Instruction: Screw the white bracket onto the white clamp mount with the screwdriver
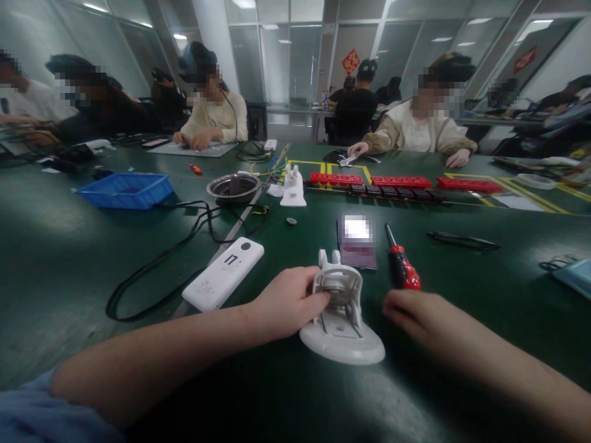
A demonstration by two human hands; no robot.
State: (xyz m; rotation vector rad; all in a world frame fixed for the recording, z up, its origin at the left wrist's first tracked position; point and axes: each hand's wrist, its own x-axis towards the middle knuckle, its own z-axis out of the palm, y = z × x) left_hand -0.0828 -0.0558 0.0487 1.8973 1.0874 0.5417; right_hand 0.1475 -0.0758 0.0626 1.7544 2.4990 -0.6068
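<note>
My left hand (290, 301) grips a white plastic stand (344, 347) with a broad rounded foot and two prongs at its top. The thumb reaches into the stand's open hollow, where a coil-like metal part partly shows; the other fingers are hidden behind it. To the right, my right hand (413, 314) hovers apart from the stand, somewhat blurred, with its fingers curled in. Whatever those fingers may hold is hidden. Just beyond that hand lies a red and black screwdriver (404, 266). A phone (357, 243) rests behind the stand.
A white power bank (224, 274) and black cable (133, 283) lie left. Farther back are a blue tray (127, 191), a metal bowl (234, 184), a second white stand (293, 191), red strips (401, 182) and tweezers (463, 240). Co-workers sit across the green table (194, 381).
</note>
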